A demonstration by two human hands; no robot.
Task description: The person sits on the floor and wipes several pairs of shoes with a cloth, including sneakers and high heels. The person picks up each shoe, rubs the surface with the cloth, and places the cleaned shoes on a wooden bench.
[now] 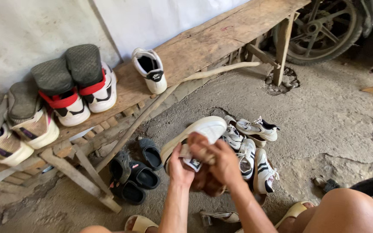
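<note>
- Holding a white sneaker (197, 131) in front of me, over the ground: my left hand (180, 166) grips its heel, my right hand (216, 162) closes around its tongue.
- White sneakers pile (251, 146) lies just beyond; wooden bench (203, 47) behind.

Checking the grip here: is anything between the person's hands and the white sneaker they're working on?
Nothing visible does. The left hand and right hand grip the white sneaker directly, with a brown cloth bunched under them.
</note>
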